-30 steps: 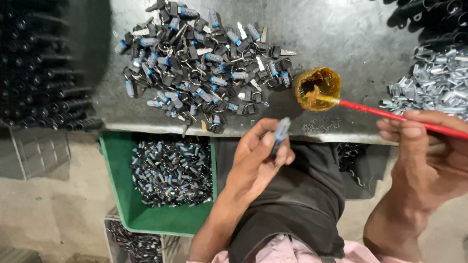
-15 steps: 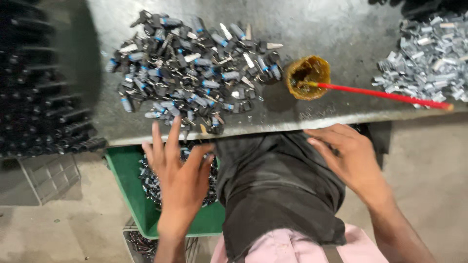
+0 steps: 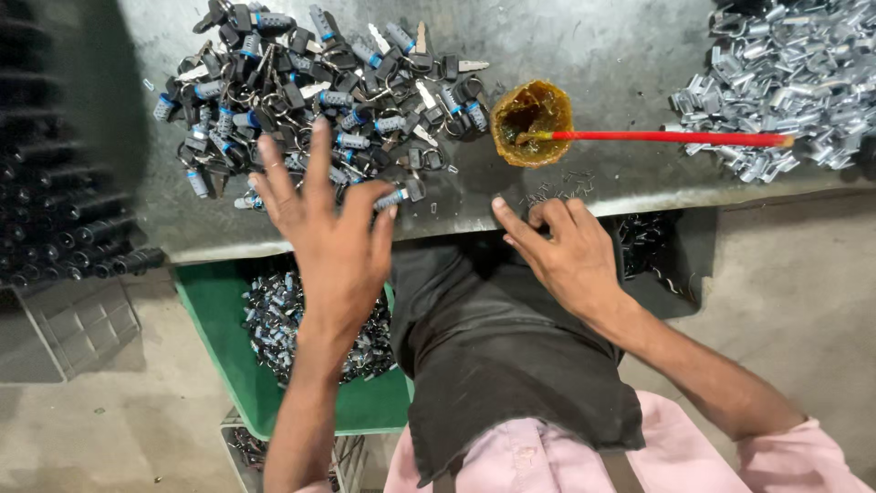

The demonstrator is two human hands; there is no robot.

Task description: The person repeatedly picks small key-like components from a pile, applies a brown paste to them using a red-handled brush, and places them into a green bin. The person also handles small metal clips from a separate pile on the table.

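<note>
Neither grip holds anything. Left hand (image 3: 333,242) is spread flat, fingers fanned, its fingertips over the near edge of the lock pile; right hand (image 3: 568,251) rests loosely curled, forefinger stretched out, at the front edge of the grey metal surface (image 3: 620,55) in the middle of the frame, just beside a scatter of tiny metal pins (image 3: 547,194).

Going from large to small: the surface fills the upper half of the frame. Below its edge at lower left sits a green crate (image 3: 214,319) holding more of the same small lock parts. At upper left lies the heap of lock cylinders with keys (image 3: 319,91), dark bodies with blue bands and silvery key blades on rings. At upper right is a pile of bright zinc-coloured metal clips (image 3: 785,73). Between the two piles stands a small cup of amber grease (image 3: 532,121), with a red-handled brush (image 3: 671,137) lying across its rim.

The lock cylinders look stiff, hard and fairly light, probably tangled by their rings; one is best pinched by its dark body, not the key.
</note>
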